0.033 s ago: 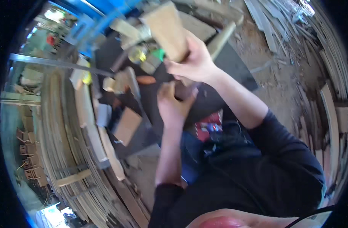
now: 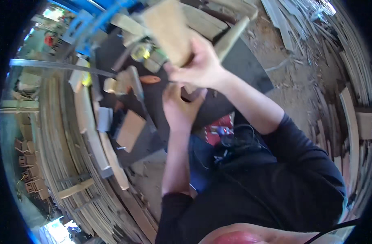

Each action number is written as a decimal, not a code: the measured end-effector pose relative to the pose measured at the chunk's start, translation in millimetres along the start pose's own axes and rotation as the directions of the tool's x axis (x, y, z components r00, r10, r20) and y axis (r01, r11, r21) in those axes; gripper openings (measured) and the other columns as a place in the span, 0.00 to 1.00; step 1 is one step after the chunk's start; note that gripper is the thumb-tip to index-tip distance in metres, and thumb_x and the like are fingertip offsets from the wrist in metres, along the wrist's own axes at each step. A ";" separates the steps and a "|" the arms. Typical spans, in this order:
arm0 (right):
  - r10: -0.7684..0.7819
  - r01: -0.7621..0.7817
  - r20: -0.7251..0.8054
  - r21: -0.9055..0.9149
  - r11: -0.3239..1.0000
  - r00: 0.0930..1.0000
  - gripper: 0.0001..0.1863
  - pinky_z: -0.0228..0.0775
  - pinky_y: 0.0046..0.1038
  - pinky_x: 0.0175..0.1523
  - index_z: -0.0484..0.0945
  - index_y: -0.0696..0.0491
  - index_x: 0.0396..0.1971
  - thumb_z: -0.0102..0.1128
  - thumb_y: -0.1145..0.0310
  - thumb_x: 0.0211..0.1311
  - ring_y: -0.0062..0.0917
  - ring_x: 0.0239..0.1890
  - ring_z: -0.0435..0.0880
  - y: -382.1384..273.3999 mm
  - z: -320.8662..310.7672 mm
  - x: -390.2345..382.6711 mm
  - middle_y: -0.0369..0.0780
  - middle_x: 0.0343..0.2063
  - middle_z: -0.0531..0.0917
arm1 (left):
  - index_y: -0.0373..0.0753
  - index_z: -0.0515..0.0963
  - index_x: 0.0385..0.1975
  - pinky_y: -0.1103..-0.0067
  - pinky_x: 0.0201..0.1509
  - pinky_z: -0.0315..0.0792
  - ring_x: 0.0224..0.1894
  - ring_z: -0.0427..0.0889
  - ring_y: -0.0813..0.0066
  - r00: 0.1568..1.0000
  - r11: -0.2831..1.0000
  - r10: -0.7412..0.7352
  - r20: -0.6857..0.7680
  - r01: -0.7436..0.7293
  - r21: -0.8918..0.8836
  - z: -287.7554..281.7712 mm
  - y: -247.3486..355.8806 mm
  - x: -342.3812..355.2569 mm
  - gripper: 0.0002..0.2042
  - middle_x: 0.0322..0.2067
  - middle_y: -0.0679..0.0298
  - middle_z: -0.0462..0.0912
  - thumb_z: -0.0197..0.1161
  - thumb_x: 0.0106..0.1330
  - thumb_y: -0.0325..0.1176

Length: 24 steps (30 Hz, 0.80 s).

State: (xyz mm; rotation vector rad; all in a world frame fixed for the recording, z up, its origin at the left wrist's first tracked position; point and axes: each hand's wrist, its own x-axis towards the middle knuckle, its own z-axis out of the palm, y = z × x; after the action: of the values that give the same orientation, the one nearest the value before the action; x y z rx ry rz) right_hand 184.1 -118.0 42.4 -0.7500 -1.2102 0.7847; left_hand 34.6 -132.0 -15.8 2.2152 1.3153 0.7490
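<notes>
My right hand (image 2: 200, 65) is closed around a pale wooden block (image 2: 167, 30), broad and flat-faced, raised over the dark worktop (image 2: 245, 65). Just below it, my left hand (image 2: 178, 107) curls its fingers and thumb around a small brownish wooden piece (image 2: 189, 92), mostly hidden by the hands. To the left of that hand lie a tool with an orange-brown handle (image 2: 150, 79) and a long, thin blade-like tool (image 2: 142, 95). A thin rectangular board (image 2: 131, 131) rests on the worktop's left part. The block is blurred.
A yellow tape roll (image 2: 140, 53) sits among wood offcuts beyond my hands. Long planks (image 2: 58, 134) are stacked at the left, and scrap strips (image 2: 281, 24) litter the floor at the right. A red packet (image 2: 218, 129) is by my lap. Blue equipment (image 2: 100, 24) stands at the far left.
The whole scene sits slightly further left in the view, and both hands with it. My grip on the wooden block and the smaller piece looks the same.
</notes>
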 end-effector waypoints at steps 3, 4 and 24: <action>-0.509 0.534 0.171 -0.366 0.762 0.843 0.29 0.82 0.24 0.33 0.74 0.56 0.58 0.75 0.76 0.56 0.20 0.35 0.89 6.6 5.6 12.4 0.41 0.41 0.88 | 0.29 0.82 0.52 0.57 0.63 0.76 0.55 0.83 0.40 0.974 0.990 0.143 -0.175 -0.139 0.034 9.4 -19.9 -5.0 0.34 0.51 0.43 0.85 0.85 0.49 0.46; -0.198 0.216 0.102 -0.216 0.952 0.975 0.26 0.82 0.25 0.33 0.75 0.56 0.55 0.75 0.76 0.56 0.21 0.33 0.89 2.7 2.8 12.3 0.41 0.38 0.88 | 0.30 0.82 0.51 0.57 0.60 0.77 0.52 0.83 0.42 0.977 0.992 0.127 -0.170 -0.122 0.040 5.7 -16.8 -6.3 0.33 0.48 0.47 0.85 0.85 0.50 0.46; -0.203 0.200 0.031 -0.367 0.909 0.979 0.19 0.79 0.23 0.28 0.72 0.58 0.52 0.71 0.81 0.66 0.19 0.23 0.85 -6.4 -66.8 27.0 0.36 0.25 0.84 | 0.36 0.83 0.43 0.59 0.52 0.77 0.45 0.83 0.50 0.958 0.982 0.183 -0.222 -0.188 0.000 1.4 -13.4 -3.7 0.25 0.40 0.56 0.83 0.84 0.49 0.43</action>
State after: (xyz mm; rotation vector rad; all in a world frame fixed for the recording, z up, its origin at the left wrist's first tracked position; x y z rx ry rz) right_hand 254.8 -104.1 48.8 -0.9136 -1.4232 0.3846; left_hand 25.4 -129.6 -26.0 2.3136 1.2017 1.1029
